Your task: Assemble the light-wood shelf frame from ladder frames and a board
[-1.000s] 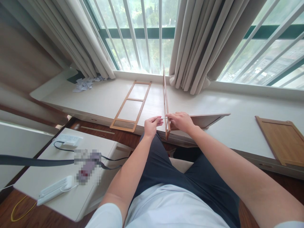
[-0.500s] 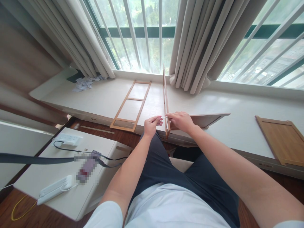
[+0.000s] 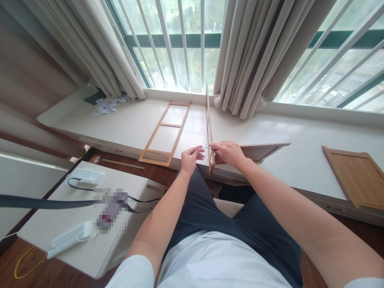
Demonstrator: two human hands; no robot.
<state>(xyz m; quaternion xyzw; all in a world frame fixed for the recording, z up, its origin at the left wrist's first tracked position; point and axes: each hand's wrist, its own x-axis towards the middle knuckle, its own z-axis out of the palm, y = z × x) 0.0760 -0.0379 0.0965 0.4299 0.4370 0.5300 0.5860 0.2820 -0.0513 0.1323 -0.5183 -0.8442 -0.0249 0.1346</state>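
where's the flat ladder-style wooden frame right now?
Head view: the flat wooden frame lies on the white window ledge, left of the upright frame the hands grip, below the left curtain.

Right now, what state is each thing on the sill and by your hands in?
Upright wooden frame: standing on edge on the window ledge.
Thin metal tool: pinched, tip at the upright frame.
Left hand: closed on the tool.
Right hand: gripping the upright frame.
Flat ladder frame: lying flat.
Wooden panel: lying flat, overhanging the ledge's front edge.
Curtains: drawn aside.
Paper scraps: crumpled.
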